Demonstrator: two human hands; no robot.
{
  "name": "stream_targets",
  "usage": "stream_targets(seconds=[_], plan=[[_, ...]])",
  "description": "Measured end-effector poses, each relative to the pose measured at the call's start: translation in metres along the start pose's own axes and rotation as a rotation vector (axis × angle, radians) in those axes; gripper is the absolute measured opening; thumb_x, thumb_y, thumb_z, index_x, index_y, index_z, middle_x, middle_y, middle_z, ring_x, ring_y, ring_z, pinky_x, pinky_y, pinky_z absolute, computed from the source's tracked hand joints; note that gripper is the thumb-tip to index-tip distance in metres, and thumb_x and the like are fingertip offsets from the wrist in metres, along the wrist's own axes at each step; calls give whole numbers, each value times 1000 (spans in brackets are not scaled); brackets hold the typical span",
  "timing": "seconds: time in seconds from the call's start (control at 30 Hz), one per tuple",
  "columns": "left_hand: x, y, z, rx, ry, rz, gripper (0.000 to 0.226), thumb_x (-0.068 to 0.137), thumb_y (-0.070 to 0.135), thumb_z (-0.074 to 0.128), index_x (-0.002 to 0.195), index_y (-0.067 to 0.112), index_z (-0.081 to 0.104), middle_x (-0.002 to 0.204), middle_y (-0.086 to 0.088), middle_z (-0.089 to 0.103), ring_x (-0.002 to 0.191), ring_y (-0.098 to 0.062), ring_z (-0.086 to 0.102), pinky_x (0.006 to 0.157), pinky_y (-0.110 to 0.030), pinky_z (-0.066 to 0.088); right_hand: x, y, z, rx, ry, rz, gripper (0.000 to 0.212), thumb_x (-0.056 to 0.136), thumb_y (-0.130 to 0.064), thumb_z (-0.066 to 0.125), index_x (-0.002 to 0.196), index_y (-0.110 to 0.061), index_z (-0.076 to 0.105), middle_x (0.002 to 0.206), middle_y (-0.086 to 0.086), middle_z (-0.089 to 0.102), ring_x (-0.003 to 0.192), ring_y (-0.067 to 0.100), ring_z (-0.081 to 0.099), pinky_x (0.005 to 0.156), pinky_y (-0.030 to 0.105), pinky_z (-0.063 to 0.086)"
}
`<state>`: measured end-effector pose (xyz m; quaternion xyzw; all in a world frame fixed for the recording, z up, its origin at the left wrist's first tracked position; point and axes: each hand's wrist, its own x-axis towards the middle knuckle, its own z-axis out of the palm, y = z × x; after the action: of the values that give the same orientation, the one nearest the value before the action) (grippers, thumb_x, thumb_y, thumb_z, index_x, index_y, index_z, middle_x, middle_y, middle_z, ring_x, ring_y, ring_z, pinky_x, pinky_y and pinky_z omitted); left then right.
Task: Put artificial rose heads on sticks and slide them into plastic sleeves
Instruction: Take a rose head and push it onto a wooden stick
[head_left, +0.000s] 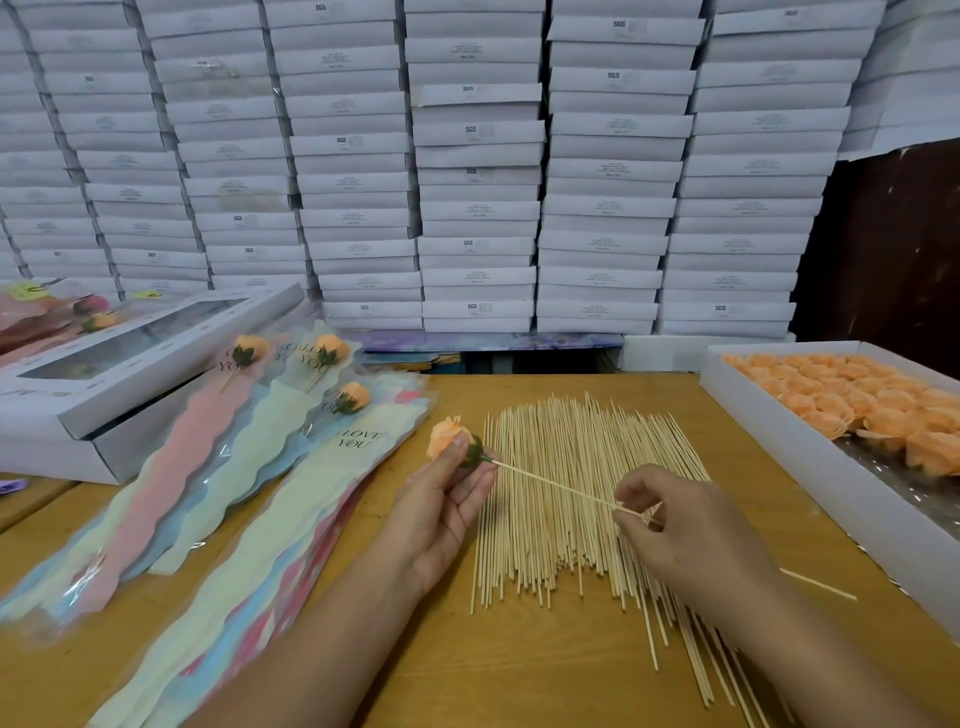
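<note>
left hand (441, 501) grips rose head (445, 435); right hand (685, 525) pinches stick (550, 483); stick meets rose base

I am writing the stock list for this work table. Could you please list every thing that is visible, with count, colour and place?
rose head: one, orange, on the stick's tip, held in the left hand
stick: one, pale wood, between both hands
loose sticks: many, pale wood, table centre
sleeves: a pile, pastel, table left
sleeved roses: three clearly seen, orange, on the pile's far end
tray of rose heads: one, white, right
window box: one, white, far left
stacked boxes: many, white, behind
left hand: grips the rose head
right hand: pinches the stick
</note>
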<state>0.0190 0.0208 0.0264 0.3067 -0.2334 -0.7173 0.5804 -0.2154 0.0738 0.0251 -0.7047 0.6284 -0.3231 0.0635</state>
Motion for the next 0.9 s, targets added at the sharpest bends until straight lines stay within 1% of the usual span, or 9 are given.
stream_targets(seconds=[0.13,0.23,0.33,0.43,0.53,0.6,0.7,0.77,0.9], plan=[[0,-1,-1,-8,9,3,29,80,16,71,99,-5,70,101,-24,73,74,-20,74,73,-29,61,-1,0,-2,59,53,-10,23,88,-28,74,72,-40,62,63,-19,61,54,-1,56,41,14,32],[-1,-1,-1,15,-8,-11,23,79,17,71,86,-4,78,99,-24,73,73,-19,74,72,-28,62,-1,0,-4,49,44,-14,18,90,-28,72,75,-37,64,59,-13,60,61,-5,56,45,13,28],[-3,-1,0,30,-20,-9,20,80,17,70,78,0,80,97,-22,74,73,-18,74,75,-29,60,-1,1,-4,-1,11,-25,11,93,-30,68,82,-33,68,58,-13,60,63,-6,56,45,14,31],[-4,-1,1,35,-20,-3,21,83,17,69,77,1,80,97,-22,73,74,-18,73,78,-30,58,-1,1,-3,-69,-24,-43,12,97,-33,62,90,-30,71,60,-15,61,53,0,54,47,13,30],[-4,-1,1,40,-8,-1,22,86,17,68,80,-1,79,99,-23,73,75,-19,73,78,-30,58,0,3,-2,-97,-32,-61,16,99,-33,57,96,-28,72,68,-14,64,61,1,56,53,16,34],[-4,-1,1,37,-2,-3,22,83,17,69,89,-3,76,101,-23,73,76,-19,73,78,-30,58,0,3,-3,-132,-43,-64,19,100,-33,53,97,-28,71,72,-12,66,64,2,58,54,17,37],[-3,-1,0,38,-5,-11,25,81,18,71,93,-4,74,102,-24,73,76,-19,73,77,-30,59,0,5,-2,-179,-57,-70,23,102,-36,47,99,-28,69,77,-12,68,62,1,57,56,18,42],[-2,-1,-1,32,-9,-18,24,81,18,71,88,-4,77,100,-24,73,75,-19,74,76,-30,60,1,5,-1,-145,-31,-75,22,102,-35,49,104,-29,71,81,-14,70,57,-3,55,56,16,43],[2,-1,-3,-11,24,3,28,85,16,70,104,-5,69,100,-24,73,75,-20,74,68,-27,63,1,2,-1,-52,4,-47,29,92,-41,65,121,-39,64,93,-31,64,72,-8,56,61,13,40]])
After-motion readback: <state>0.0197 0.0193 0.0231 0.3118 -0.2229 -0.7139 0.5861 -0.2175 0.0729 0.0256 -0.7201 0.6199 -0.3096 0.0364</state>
